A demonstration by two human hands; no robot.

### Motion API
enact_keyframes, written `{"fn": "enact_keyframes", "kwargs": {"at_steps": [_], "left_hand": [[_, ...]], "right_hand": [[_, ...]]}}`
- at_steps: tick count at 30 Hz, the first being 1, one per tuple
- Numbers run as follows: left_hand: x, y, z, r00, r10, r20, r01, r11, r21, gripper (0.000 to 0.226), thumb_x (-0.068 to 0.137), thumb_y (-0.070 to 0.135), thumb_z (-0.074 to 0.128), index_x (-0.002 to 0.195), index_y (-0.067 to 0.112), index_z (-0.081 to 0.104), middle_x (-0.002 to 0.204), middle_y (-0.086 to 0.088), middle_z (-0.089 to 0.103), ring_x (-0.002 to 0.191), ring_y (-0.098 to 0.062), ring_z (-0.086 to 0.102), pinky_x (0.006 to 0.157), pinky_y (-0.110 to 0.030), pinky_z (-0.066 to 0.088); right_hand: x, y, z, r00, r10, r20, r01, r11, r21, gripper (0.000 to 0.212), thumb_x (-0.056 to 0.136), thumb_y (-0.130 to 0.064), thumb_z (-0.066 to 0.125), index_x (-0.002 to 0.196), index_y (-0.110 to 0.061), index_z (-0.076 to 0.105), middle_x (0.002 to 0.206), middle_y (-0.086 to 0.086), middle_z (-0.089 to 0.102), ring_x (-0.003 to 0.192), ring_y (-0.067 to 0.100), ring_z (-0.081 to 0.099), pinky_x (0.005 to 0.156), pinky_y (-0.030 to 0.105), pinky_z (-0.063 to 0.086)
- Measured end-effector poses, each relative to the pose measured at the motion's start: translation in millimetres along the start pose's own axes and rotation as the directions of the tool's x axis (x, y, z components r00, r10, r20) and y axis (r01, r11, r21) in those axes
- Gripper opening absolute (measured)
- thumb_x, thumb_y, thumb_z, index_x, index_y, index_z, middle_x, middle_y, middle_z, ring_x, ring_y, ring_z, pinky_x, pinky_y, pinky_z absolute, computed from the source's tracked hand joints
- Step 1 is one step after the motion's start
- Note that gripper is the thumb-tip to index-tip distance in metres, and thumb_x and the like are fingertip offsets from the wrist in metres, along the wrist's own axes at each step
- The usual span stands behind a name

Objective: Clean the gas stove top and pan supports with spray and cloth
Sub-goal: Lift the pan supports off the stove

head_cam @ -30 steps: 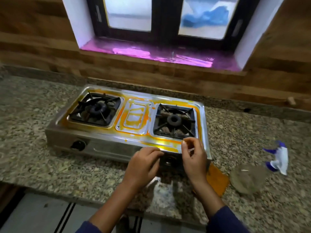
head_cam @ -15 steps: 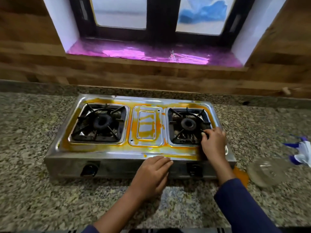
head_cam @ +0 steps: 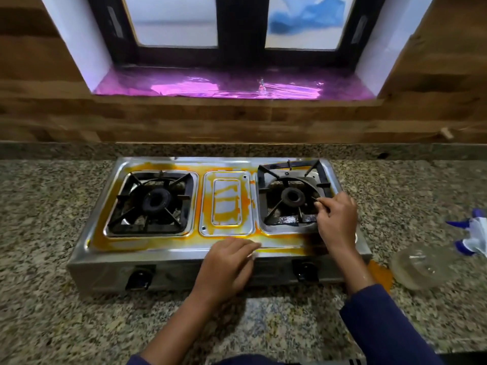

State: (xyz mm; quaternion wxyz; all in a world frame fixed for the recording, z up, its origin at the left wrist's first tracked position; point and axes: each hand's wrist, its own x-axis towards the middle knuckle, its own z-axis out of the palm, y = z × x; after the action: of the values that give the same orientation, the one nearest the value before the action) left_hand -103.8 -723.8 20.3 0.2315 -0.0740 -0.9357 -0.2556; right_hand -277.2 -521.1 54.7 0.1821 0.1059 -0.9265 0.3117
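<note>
A steel two-burner gas stove (head_cam: 184, 252) sits on the granite counter, its top smeared with orange-yellow stains. The left pan support (head_cam: 151, 201) lies flat in its well. My right hand (head_cam: 337, 219) grips the near right corner of the black right pan support (head_cam: 290, 172), which is tilted up out of its well. My left hand (head_cam: 228, 264) rests with straight fingers on the stove's front edge. A clear spray bottle (head_cam: 421, 266) with a white and blue trigger lies on its side at the right. An orange cloth (head_cam: 380, 275) peeks out beside my right forearm.
The granite counter (head_cam: 52, 312) extends left, right and in front of the stove. A wood-panelled wall and a window sill covered in shiny purple foil (head_cam: 232, 84) stand behind. Two black knobs (head_cam: 138, 280) are on the stove's front.
My right hand reached from the stove's front to the right pan support, gripped it and tilted it up. My left hand settled on the front edge. The view moved closer.
</note>
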Motion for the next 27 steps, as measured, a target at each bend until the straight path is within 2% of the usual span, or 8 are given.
{"fn": "enact_keyframes", "kwargs": {"at_steps": [3, 6, 8, 9, 15, 19, 22, 27], "left_hand": [[3, -19, -27, 0.928, -0.304, -0.214, 0.33, 0.939, 0.1, 0.026, 0.089, 0.024, 0.059, 0.113, 0.02, 0.068, 0.106, 0.003, 0.068, 0.096, -0.019, 0.064, 0.076, -0.034, 0.052], [1, -43, -57, 0.679, -0.629, -0.378, 0.713, 0.687, 0.138, 0.026, 0.093, 0.034, 0.058, 0.114, 0.021, 0.062, 0.098, -0.002, 0.065, 0.082, -0.028, 0.065, 0.059, -0.036, 0.049], [2, -58, -69, 0.527, -0.767, -0.365, 0.847, 0.507, 0.158, 0.035, 0.093, 0.048, 0.054, 0.115, 0.021, 0.057, 0.09, -0.003, 0.068, 0.076, -0.029, 0.065, 0.055, -0.032, 0.045], [4, -64, -72, 0.491, -0.798, -0.35, 0.871, 0.444, 0.209, 0.038, 0.092, 0.054, 0.05, 0.111, 0.021, 0.058, 0.084, -0.002, 0.068, 0.073, -0.027, 0.064, 0.054, -0.03, 0.042], [35, -79, -67, 0.408, -0.871, -0.273, 0.89, 0.314, 0.33, 0.055, 0.092, 0.056, 0.05, 0.06, 0.013, 0.062, 0.056, -0.002, 0.056, 0.048, -0.018, 0.045, 0.046, -0.024, 0.028], [46, -78, -63, 0.342, -0.897, -0.281, 0.929, 0.278, 0.245, 0.042, 0.093, 0.035, 0.054, 0.061, 0.009, 0.06, 0.056, -0.002, 0.051, 0.048, -0.018, 0.041, 0.048, -0.026, 0.028], [49, -72, -69, 0.343, -0.885, -0.315, 0.934, 0.285, 0.217, 0.037, 0.092, 0.029, 0.051, 0.064, 0.007, 0.062, 0.057, -0.002, 0.05, 0.047, -0.016, 0.039, 0.047, -0.027, 0.025], [61, -78, -106, 0.331, -0.894, -0.301, 0.939, 0.278, 0.204, 0.031, 0.087, 0.026, 0.052, 0.069, 0.005, 0.066, 0.071, -0.01, 0.063, 0.066, -0.031, 0.058, 0.054, -0.028, 0.035]], "right_hand": [[-1, -11, -1, 1.0, -0.012, -0.013, 0.013, 0.994, 0.11, 0.012, 0.085, -0.002, 0.071, 0.096, 0.001, 0.075, 0.081, 0.004, 0.048, 0.08, 0.015, 0.043, 0.072, 0.027, 0.034], [-1, -23, 7, 0.999, -0.023, 0.026, 0.016, 0.975, 0.222, 0.013, 0.086, -0.003, 0.071, 0.097, 0.0, 0.075, 0.08, 0.005, 0.049, 0.076, 0.018, 0.047, 0.066, 0.027, 0.034], [-2, -31, 16, 0.998, -0.045, 0.039, 0.033, 0.96, 0.276, 0.012, 0.085, -0.004, 0.072, 0.096, -0.001, 0.076, 0.078, 0.004, 0.048, 0.076, 0.022, 0.051, 0.067, 0.031, 0.04], [-3, -35, 20, 0.997, -0.058, 0.043, 0.042, 0.952, 0.303, 0.011, 0.085, -0.004, 0.072, 0.095, -0.002, 0.076, 0.077, 0.004, 0.049, 0.075, 0.023, 0.052, 0.067, 0.031, 0.041], [-18, -46, 31, 0.992, -0.093, 0.083, 0.055, 0.924, 0.378, 0.009, 0.085, -0.005, 0.073, 0.092, -0.004, 0.077, 0.075, 0.002, 0.049, 0.076, 0.025, 0.053, 0.069, 0.037, 0.047], [-23, -50, 27, 0.985, -0.133, 0.106, 0.082, 0.918, 0.387, 0.008, 0.084, -0.004, 0.073, 0.092, -0.004, 0.077, 0.073, 0.003, 0.05, 0.074, 0.025, 0.052, 0.068, 0.041, 0.049], [-27, -53, 26, 0.984, -0.142, 0.104, 0.092, 0.919, 0.384, 0.009, 0.083, -0.004, 0.074, 0.091, -0.006, 0.078, 0.072, 0.001, 0.05, 0.074, 0.025, 0.053, 0.069, 0.043, 0.049], [-32, -64, 24, 0.984, -0.149, 0.098, 0.101, 0.919, 0.381, 0.008, 0.083, -0.005, 0.075, 0.091, -0.008, 0.078, 0.071, -0.003, 0.048, 0.072, 0.023, 0.051, 0.067, 0.042, 0.047]]}}
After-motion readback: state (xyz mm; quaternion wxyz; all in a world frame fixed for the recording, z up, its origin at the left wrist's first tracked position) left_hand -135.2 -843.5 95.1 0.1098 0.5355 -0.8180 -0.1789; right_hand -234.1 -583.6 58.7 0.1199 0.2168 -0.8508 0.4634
